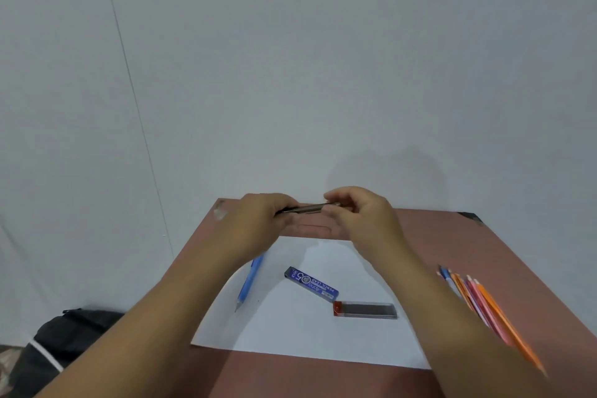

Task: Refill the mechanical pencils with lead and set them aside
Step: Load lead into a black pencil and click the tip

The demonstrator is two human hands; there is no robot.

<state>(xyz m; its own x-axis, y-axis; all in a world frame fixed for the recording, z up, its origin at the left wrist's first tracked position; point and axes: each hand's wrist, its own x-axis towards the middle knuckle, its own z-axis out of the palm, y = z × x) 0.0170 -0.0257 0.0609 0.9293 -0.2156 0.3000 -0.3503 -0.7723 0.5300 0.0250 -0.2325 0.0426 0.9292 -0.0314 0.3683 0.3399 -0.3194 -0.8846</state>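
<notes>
Both hands hold a dark grey mechanical pencil [307,208] level above the far part of the table. My left hand [258,223] grips its left end and my right hand [358,213] pinches its right end. On the white paper sheet [290,326] lie a blue mechanical pencil [250,281], a blue lead box [311,284] and a clear lead case with a red cap [366,309]. A bundle of orange, pink and blue pencils [478,304] lies at the table's right side.
The reddish-brown table [323,378] stands against a pale wall [290,74]. A black bag [64,339] sits on the floor at the lower left.
</notes>
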